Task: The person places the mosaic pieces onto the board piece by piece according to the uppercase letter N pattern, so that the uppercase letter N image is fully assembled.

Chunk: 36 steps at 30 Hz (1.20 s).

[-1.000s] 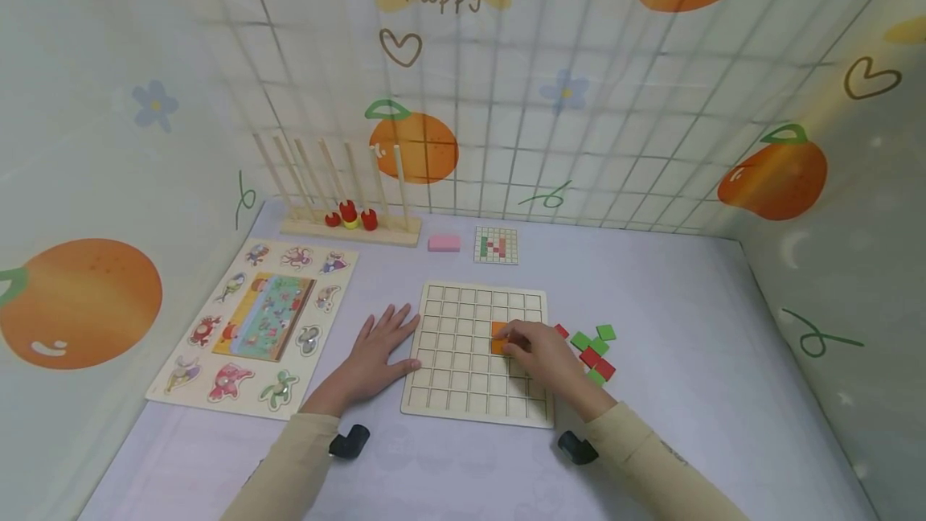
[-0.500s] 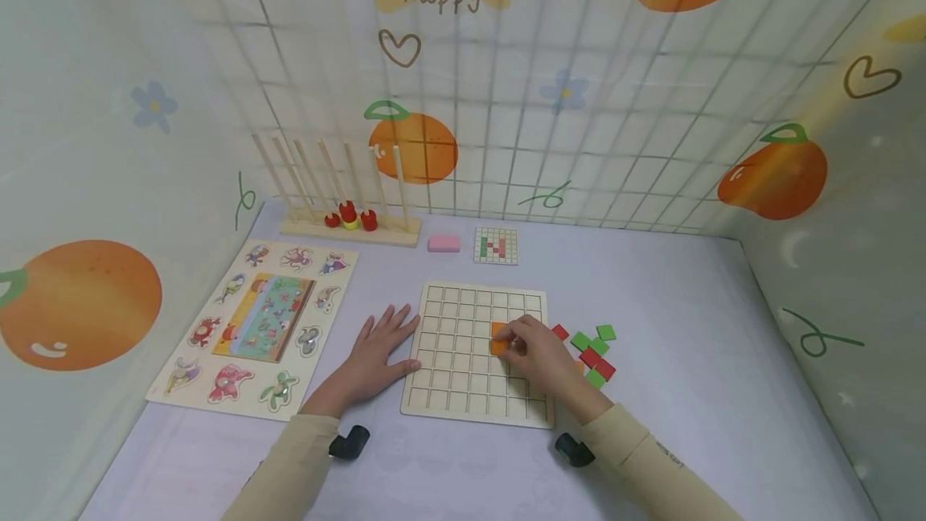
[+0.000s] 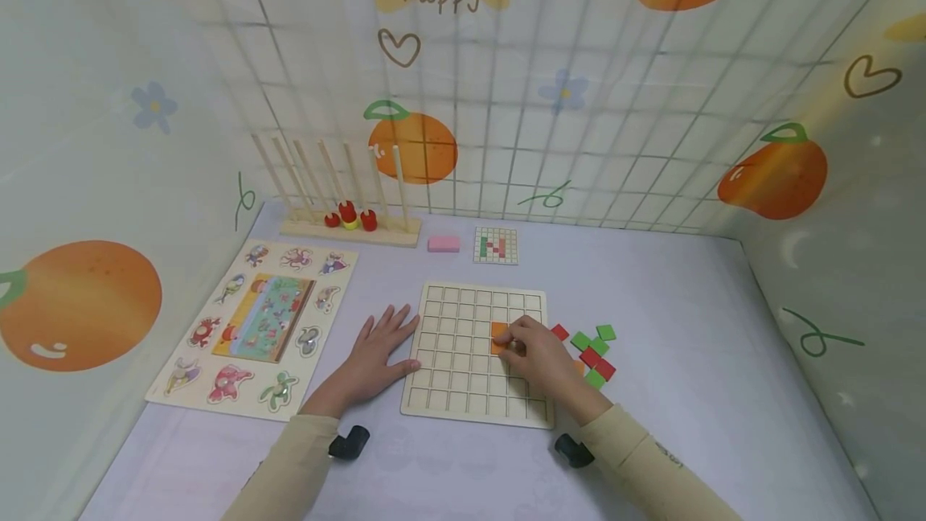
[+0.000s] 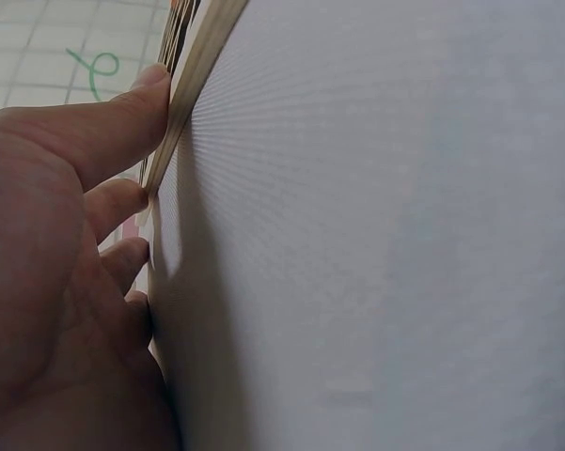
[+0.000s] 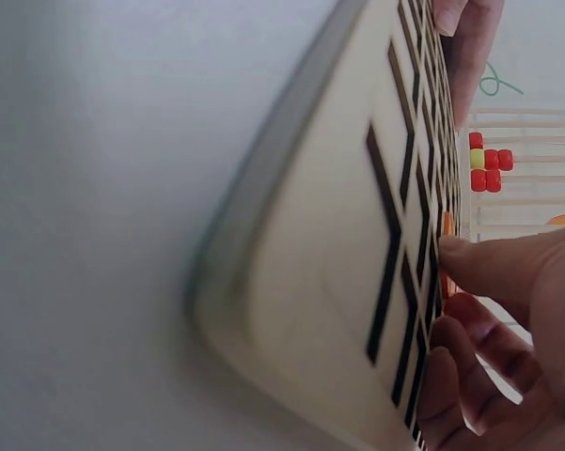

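A wooden grid board [image 3: 452, 392] lies mid-table. My left hand [image 3: 379, 352] rests flat beside it, fingers spread, with the thumb and fingertips at its left edge. In the left wrist view the left thumb [image 4: 122, 127] lies against the board's edge. Two orange square tiles sit one behind the other right of the board's middle. My right hand [image 3: 538, 352] pinches the nearer orange tile [image 3: 496, 349] with thumb and fingertips, partly hiding it; the farther orange tile [image 3: 499, 329] shows just beyond. In the right wrist view, the right thumb [image 5: 479, 263] is down at the grid.
Loose green and red tiles [image 3: 592, 356] lie right of the board, one orange tile [image 3: 579, 367] among them. Behind stand a pink block [image 3: 444, 244], a small pattern card [image 3: 496, 245] and a peg stand with beads [image 3: 350, 231]. An animal puzzle board [image 3: 253, 320] lies at left.
My right hand has shifted slightly right and back at the orange tiles, uncovering an orange tile by the loose pile. The left hand stays in place.
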Available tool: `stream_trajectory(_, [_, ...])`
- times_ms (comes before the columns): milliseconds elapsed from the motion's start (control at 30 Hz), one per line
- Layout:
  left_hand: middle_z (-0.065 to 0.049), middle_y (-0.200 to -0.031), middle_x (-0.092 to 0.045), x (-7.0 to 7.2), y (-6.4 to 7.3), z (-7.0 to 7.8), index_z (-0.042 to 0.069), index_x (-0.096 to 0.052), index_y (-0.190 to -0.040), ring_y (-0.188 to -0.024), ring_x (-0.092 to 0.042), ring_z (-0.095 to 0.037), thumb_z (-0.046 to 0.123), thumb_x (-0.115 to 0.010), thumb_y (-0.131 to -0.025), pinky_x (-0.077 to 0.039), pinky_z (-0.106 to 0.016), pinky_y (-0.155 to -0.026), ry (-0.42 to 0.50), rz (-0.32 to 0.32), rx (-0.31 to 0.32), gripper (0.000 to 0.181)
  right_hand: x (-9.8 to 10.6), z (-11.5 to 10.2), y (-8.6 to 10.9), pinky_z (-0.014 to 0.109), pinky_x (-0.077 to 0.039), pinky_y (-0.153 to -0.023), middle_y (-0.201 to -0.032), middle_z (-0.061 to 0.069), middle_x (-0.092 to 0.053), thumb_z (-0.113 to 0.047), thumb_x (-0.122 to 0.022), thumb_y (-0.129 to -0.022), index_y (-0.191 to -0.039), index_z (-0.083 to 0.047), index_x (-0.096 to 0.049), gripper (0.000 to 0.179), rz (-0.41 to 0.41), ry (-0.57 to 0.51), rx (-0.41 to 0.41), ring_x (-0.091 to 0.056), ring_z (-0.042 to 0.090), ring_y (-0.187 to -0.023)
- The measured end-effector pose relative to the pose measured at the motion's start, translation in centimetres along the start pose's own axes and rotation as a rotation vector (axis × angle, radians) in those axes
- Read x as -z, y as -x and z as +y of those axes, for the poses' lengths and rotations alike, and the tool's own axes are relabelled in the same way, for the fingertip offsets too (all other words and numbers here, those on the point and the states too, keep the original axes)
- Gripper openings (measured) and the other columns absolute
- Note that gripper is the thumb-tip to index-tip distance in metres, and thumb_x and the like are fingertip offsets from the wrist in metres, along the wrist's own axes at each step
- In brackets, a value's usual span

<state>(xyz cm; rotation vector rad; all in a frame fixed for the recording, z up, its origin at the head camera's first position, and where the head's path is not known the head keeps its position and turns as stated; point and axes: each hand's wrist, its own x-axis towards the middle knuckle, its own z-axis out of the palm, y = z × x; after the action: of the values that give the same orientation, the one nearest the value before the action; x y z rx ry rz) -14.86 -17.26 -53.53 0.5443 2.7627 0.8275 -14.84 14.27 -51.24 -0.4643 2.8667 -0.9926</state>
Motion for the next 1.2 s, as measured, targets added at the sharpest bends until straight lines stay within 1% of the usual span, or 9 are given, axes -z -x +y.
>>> stream_trajectory(233, [-0.007, -0.170, -0.015, 0.1, 0.1, 0.2, 0.013, -0.034, -0.160, -0.157, -0.003, -0.032, 0.043, -0.068, -0.096, 0.006, -0.053, -0.125, 0.006, 0.003, -0.011, 0.079, 0.0, 0.2, 0.1, 0.024, -0.049, -0.068, -0.101, -0.007, -0.061, -0.014, -0.079, -0.090, -0.105, -0.018, -0.078, 0.015, 0.000, -0.005, 0.031, -0.051, 0.009, -0.081])
stream_trajectory(367, [-0.007, -0.170, -0.016, 0.1, 0.0, 0.3, 0.012, -0.035, -0.159, -0.157, -0.003, -0.032, 0.043, -0.068, -0.096, 0.006, -0.053, -0.125, 0.006, 0.007, -0.012, 0.078, 0.1, 0.2, 0.2, 0.024, -0.048, -0.068, -0.101, -0.007, -0.061, -0.014, -0.079, -0.090, -0.105, -0.018, -0.077, 0.016, 0.001, -0.006, 0.032, -0.051, 0.009, -0.081])
stream_trajectory(633, [-0.006, -0.170, -0.015, 0.1, 0.0, 0.3, 0.013, -0.034, -0.160, -0.157, -0.003, -0.031, 0.043, -0.068, -0.096, 0.006, -0.053, -0.125, 0.008, 0.004, -0.002, 0.078, 0.4, 0.2, 0.3, 0.027, -0.051, -0.072, -0.101, -0.009, -0.061, -0.019, -0.080, -0.089, -0.105, -0.022, -0.077, 0.017, 0.000, -0.045, -0.031, -0.053, 0.010, -0.084])
stream_trajectory(867, [-0.005, -0.170, -0.016, 0.2, 0.1, 0.3, 0.014, -0.035, -0.160, -0.157, -0.004, -0.030, 0.044, -0.068, -0.096, 0.006, -0.052, -0.126, 0.011, 0.008, -0.003, 0.078, 1.1, 0.6, 0.8, 0.027, -0.053, -0.074, -0.098, -0.010, -0.060, -0.019, -0.074, -0.093, -0.108, -0.023, -0.077, 0.016, 0.000, -0.033, -0.096, -0.055, 0.010, -0.086])
stream_trajectory(1033, [-0.007, -0.170, -0.016, 0.2, 0.1, 0.3, 0.013, -0.035, -0.159, -0.157, -0.004, -0.032, 0.043, -0.068, -0.096, 0.005, -0.054, -0.125, 0.004, 0.007, -0.007, 0.078, 1.9, 1.3, 1.5, 0.027, -0.054, -0.075, -0.100, -0.010, -0.061, -0.017, -0.075, -0.092, -0.108, -0.022, -0.076, 0.017, 0.007, -0.039, -0.118, -0.056, 0.011, -0.087])
stream_trajectory(1200, [-0.007, -0.170, -0.016, 0.2, 0.1, 0.3, 0.013, -0.034, -0.160, -0.157, -0.003, -0.031, 0.042, -0.069, -0.095, 0.006, -0.053, -0.126, 0.002, -0.003, 0.001, 0.079, 2.8, 2.4, 2.3, 0.026, -0.053, -0.070, -0.097, -0.008, -0.061, -0.016, -0.075, -0.092, -0.108, -0.019, -0.076, 0.017, 0.013, -0.038, -0.108, -0.057, 0.011, -0.084])
